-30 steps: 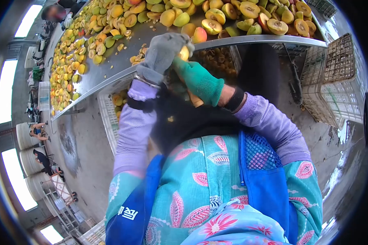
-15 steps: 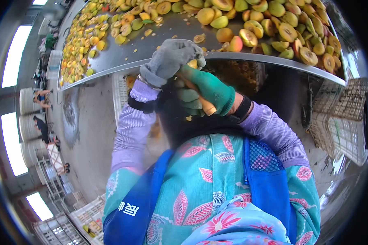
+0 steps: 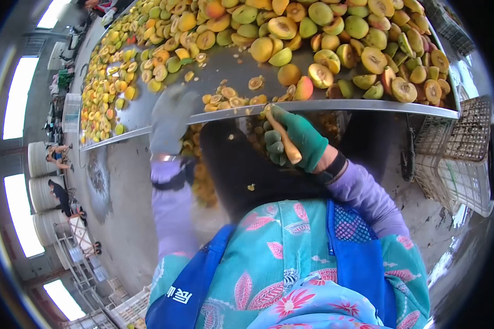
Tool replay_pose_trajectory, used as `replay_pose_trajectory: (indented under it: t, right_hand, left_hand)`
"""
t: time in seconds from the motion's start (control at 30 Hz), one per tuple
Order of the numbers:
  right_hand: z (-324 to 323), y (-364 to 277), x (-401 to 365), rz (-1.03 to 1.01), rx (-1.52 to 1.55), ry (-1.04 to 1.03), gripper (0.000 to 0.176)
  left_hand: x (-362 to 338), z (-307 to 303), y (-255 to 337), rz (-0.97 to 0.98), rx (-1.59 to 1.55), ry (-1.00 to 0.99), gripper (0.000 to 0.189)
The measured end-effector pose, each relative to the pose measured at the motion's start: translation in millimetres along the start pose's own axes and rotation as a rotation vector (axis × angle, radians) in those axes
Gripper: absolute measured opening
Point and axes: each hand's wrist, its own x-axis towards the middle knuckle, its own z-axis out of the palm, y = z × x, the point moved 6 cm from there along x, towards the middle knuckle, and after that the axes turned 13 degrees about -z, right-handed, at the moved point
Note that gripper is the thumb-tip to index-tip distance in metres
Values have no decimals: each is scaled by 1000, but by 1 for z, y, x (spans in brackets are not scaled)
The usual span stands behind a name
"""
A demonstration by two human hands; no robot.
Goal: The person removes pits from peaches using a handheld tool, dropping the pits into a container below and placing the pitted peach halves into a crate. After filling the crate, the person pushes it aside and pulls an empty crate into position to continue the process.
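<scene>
My right hand (image 3: 299, 137), in a green glove with grey fingertips, is closed around a wooden-handled tool (image 3: 286, 142). The handle slants down to the right, and the tool's upper end lies near the tray's front edge; its working tip is too small to make out. Smeared by motion, my left hand (image 3: 173, 118) in a grey glove is at the tray edge to the left, apart from the tool. Whether it holds anything does not show. Pale cut fruit pieces (image 3: 225, 100) lie just inside the edge between the hands.
A metal tray table (image 3: 203, 70) bears heaps of halved yellow-green stone fruit (image 3: 282, 27). Under its edge, more fruit (image 3: 203, 183) lies beside my legs. Plastic crates (image 3: 455, 159) are stacked at right. People (image 3: 60, 197) and white tubs (image 3: 41, 186) are at far left.
My left hand has parted from the right hand and swung left, down from the tool. The yellow fruit between the hands is gone from there. My view has shifted, showing more of the tray.
</scene>
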Motion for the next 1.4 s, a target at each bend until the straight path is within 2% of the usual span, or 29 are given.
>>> replay_pose_trajectory:
  t: [0.07, 0.13, 0.2, 0.23, 0.27, 0.33, 0.37, 0.43, 0.5, 0.6, 0.63, 0.67, 0.7, 0.73, 0.8, 0.93, 1.0, 1.1, 1.13, 1.23, 1.33, 1.4]
  right_hand:
    - [0, -14, -5, -301, -279, -24, 33]
    - [3, -28, -12, -429, -362, 2, 33]
    - [8, -36, -26, -358, -248, 65, 35]
    - [0, -40, -28, -340, -336, 130, 36]
    - [-2, -45, -28, -361, -323, 116, 36]
    - [-6, -44, -23, -375, -279, 86, 36]
    - [-8, -49, -18, -485, -460, 93, 36]
    - [-7, -56, -2, -691, -842, 91, 35]
    - [26, -54, -13, -896, -1142, 21, 37]
    - [40, -58, -6, -1264, -1668, 110, 37]
    - [38, -59, -4, -1197, -1713, 114, 32]
    - [38, -59, -5, -1225, -1723, 132, 31]
    - [38, -59, -5, -1252, -1735, 149, 31]
    - [37, -58, -5, -1274, -1747, 163, 30]
    - [37, -55, -4, -1283, -1722, 160, 36]
    - [38, -50, 4, -1318, -1575, 93, 40]
    - [42, -50, 0, -1223, -1576, 128, 41]
    - [42, -50, -4, -1163, -1593, 121, 40]
    - [42, -51, -6, -1156, -1603, 111, 40]
    - [60, -50, -27, -1374, -1873, -22, 40]
    - [43, -56, -19, -1130, -1827, 79, 37]
    - [32, -51, -14, -1169, -1911, -41, 37]
  left_hand:
    - [26, 55, 65, 254, 167, -66, 41]
    - [35, 107, 127, 461, 363, -51, 49]
    - [80, 160, 112, 484, 548, -121, 52]
    - [93, 178, 107, 494, 641, -145, 55]
    - [97, 164, 105, 514, 454, -187, 49]
    - [72, 126, 98, 104, -191, -471, 43]
    - [65, 119, 85, 229, -316, -514, 38]
    - [38, 103, 68, 114, -656, -537, 28]
    - [4, 93, 73, 111, -675, -449, 30]
    - [-8, 95, 71, 209, -663, -404, 34]
    - [-12, 98, 71, 187, -698, -408, 33]
    - [-14, 100, 71, 166, -735, -413, 33]
    - [-17, 98, 74, 276, -656, -369, 32]
    - [-16, 101, 69, 260, -711, -379, 32]
    - [-15, 106, 60, 219, -820, -389, 32]
    - [-26, 102, 64, 316, -841, -238, 29]
    - [-29, 102, 64, 363, -845, -174, 29]
    - [-32, 105, 63, 289, -988, -260, 30]
    - [-34, 105, 65, 302, -938, -251, 30]
    - [-37, 103, 67, 328, -847, -224, 31]
    - [-38, 106, 69, 396, -770, -219, 32]
    - [-36, 101, 77, 481, -565, -255, 32]
